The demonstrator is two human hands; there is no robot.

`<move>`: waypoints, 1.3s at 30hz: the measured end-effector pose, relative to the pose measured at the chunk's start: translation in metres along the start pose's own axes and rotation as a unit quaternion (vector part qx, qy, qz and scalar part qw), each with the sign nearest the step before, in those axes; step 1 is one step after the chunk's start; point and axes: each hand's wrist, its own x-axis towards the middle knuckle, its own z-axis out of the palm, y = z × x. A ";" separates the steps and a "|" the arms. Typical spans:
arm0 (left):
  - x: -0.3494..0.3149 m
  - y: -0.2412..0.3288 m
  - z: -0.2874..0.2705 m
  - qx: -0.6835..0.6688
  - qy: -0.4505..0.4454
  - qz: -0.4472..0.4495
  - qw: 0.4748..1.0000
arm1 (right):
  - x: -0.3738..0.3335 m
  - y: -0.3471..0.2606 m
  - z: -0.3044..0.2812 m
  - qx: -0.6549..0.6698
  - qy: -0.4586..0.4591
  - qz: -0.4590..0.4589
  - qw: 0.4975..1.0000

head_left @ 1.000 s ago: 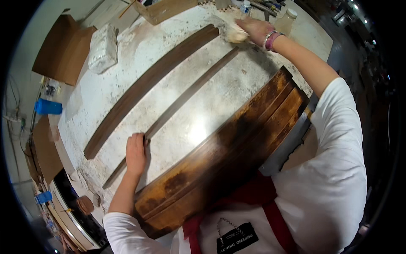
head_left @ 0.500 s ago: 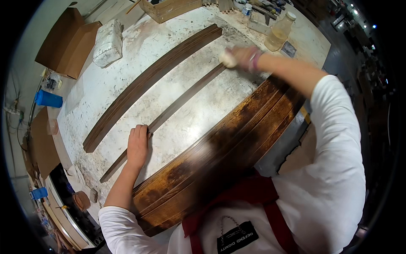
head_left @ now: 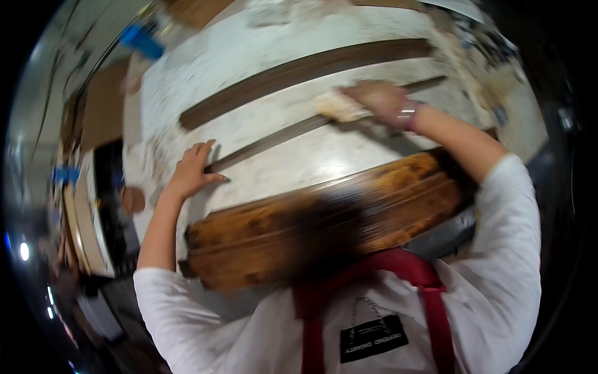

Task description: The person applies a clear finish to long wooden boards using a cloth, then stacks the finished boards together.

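Observation:
A thin dark-brown wood strip (head_left: 268, 146) lies across the white worktable. My left hand (head_left: 192, 169) is at its left end, fingers and thumb spread apart on either side of the end. Farther right, my right hand (head_left: 383, 103) is closed on a cream-coloured cloth or pad (head_left: 339, 106), blurred by motion, which rests on the strip. The strip's right end shows beyond that hand. Behind it lies a thicker, gently curved dark wood length (head_left: 299, 75). Between the strip and my body is a wide brown moulded wood piece (head_left: 261, 243) with a patchy, glossy finish.
The white worktable (head_left: 168, 87) has a stained surface. A blue cup (head_left: 142, 41) stands at its far left, with cardboard (head_left: 103, 106) beyond the left edge. Blurred tools and containers crowd the far right corner. A pale wrapped bundle (head_left: 268, 11) sits at the back.
My right hand has moved left along the strip with the cream cloth or pad. My left hand has shifted to the strip's left end, its fingers now spread. The view has turned.

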 end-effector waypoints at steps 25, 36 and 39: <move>-0.049 -0.089 0.095 -0.527 0.185 -0.173 0.811 | 0.154 -0.182 0.074 0.033 0.023 -0.237 0.971; -0.102 -0.027 -0.050 -0.504 0.208 -0.155 0.824 | 0.135 -0.215 -0.027 0.073 0.199 -0.233 0.949; -0.131 -0.037 -0.075 -0.533 0.257 -0.141 0.794 | 0.112 -0.139 -0.021 0.133 0.193 -0.177 0.956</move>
